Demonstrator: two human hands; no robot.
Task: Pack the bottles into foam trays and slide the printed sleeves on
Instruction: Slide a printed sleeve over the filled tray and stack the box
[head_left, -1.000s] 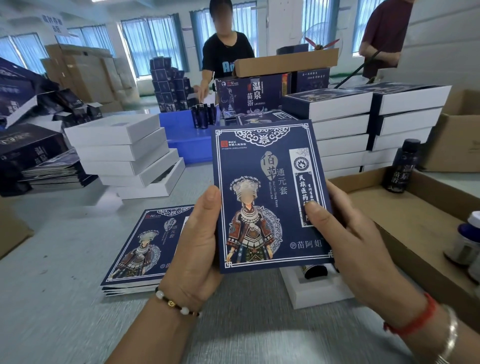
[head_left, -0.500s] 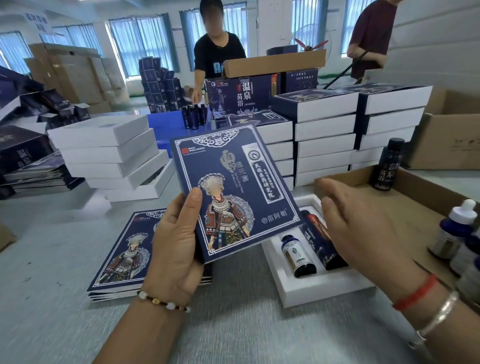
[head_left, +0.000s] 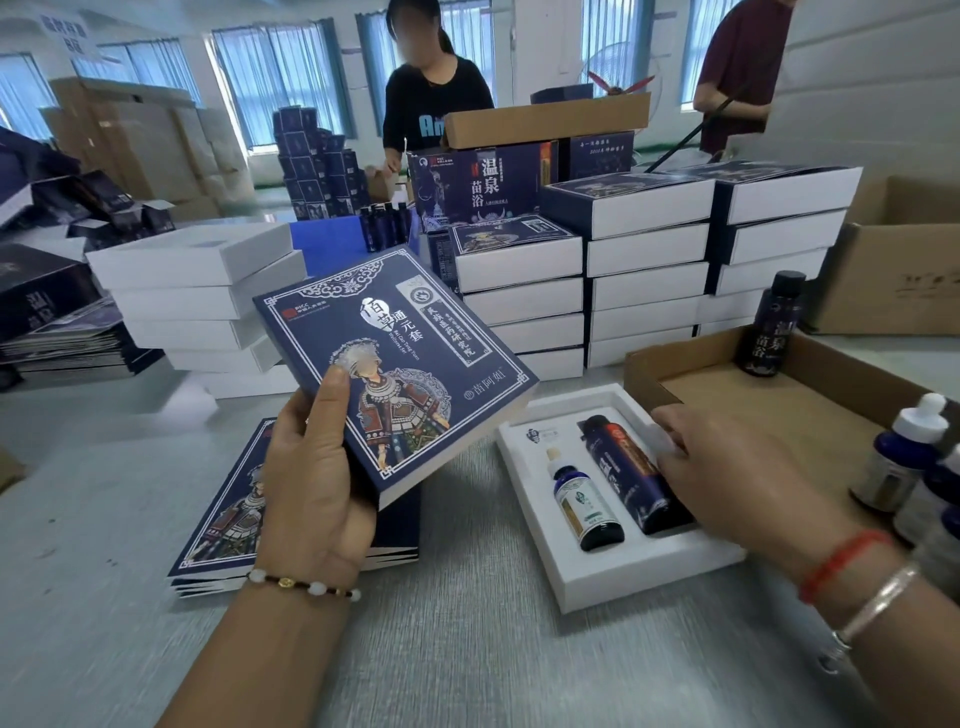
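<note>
I see the white foam tray (head_left: 618, 577) lying flat on the grey table (head_left: 467, 665), and I use it as my landmark; its long side runs away from me and leans a little to the left. Two bottles lie in it side by side, both along this same axis with their caps pointing away from me: the small blue dropper bottle with a white tip (head_left: 582, 499) in the left pocket and the long dark bottle with an orange label (head_left: 631, 478) in the right pocket. My left hand (head_left: 317, 499) is closed around one dark blue printed sleeve (head_left: 395, 374) with a figure in folk costume; the thumb presses on its face, the fingers are behind it, and it is lifted to the left of the tray, tilted, with its top end pointing away and to the left. My right hand (head_left: 727, 467) lies at the right edge of the tray with the fingers loosely curved, not gripping; the fingertips touch the side of the long dark bottle. Left of the tray, under my left hand, one low pile of the same flat printed sleeves (head_left: 228, 514) lies on the table. Right of the tray is one shallow brown cardboard tray (head_left: 769, 395); one tall dark bottle (head_left: 771, 327) stands upright at its far end, and at least three dropper bottles (head_left: 904, 457) stand at its near right, partly cut off. Behind the foam tray I count three stacks of white boxes in blue sleeves (head_left: 644, 280), and farther left one stack of plain white boxes (head_left: 208, 291).
</note>
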